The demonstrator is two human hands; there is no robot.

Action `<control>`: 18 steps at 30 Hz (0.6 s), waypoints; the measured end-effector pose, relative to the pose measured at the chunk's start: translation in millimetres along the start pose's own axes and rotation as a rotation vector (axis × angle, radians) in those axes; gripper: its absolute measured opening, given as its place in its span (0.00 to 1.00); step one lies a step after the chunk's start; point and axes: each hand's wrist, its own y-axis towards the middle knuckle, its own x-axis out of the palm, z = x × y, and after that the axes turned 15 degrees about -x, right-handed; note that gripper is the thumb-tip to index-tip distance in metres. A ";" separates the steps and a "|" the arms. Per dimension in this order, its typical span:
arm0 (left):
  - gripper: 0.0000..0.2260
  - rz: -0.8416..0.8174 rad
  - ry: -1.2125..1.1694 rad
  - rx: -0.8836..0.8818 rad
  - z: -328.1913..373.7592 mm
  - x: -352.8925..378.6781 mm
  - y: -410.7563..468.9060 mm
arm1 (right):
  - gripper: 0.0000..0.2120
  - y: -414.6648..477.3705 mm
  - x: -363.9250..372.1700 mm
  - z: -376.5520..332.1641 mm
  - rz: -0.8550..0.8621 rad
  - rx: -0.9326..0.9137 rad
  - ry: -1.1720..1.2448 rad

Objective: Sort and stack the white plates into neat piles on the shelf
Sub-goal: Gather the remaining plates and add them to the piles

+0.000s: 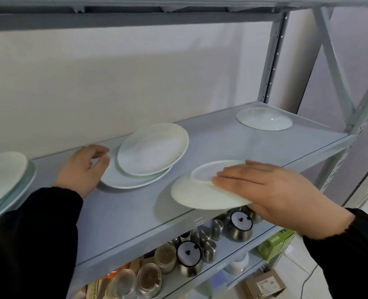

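The right hand (271, 190) holds an overturned plate (196, 195), foot ring up, at the front edge of the shelf (135, 212). Its fingers (239, 178) lie straight and close together across the plate's upturned base, and the thumb goes under the rim, so the plate is pinched between them. The left hand (83, 169) is further back on the shelf, its fingers (101, 153) loosely curled at the left rim of the lower plate (122, 180). That rim is hidden behind the hand, so I cannot tell whether they grip it. Just right of those fingers an upper plate (152, 147) rests tilted on the lower one, shifted towards the wall. Well left of the left fingers, a stack of plates (3, 175) sits at the picture's edge. Far beyond the right fingers, in the back right corner, lies another upturned plate (264, 118). Below the right fingers, on a lower shelf (232, 253), stand steel pots (240, 227) and glass jars (149, 279).
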 end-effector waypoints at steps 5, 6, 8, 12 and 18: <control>0.10 0.032 -0.025 -0.054 4.0 -1.8 -1.8 | 0.21 34.5 -25.3 -16.2 0.248 0.043 0.289; 0.11 0.048 -0.015 -0.055 4.7 -2.8 -3.0 | 0.18 42.9 -25.1 -19.3 0.322 0.070 0.385; 0.14 0.054 -0.043 -0.062 10.9 -6.9 -7.4 | 0.13 62.2 -19.7 -25.5 0.486 0.199 0.537; 0.07 0.078 0.067 -0.092 13.6 -12.9 -8.0 | 0.07 106.2 12.7 -22.9 0.707 0.672 0.943; 0.13 0.234 0.037 -0.077 -4.5 -18.8 1.7 | 0.14 168.6 70.2 19.9 1.014 1.093 1.689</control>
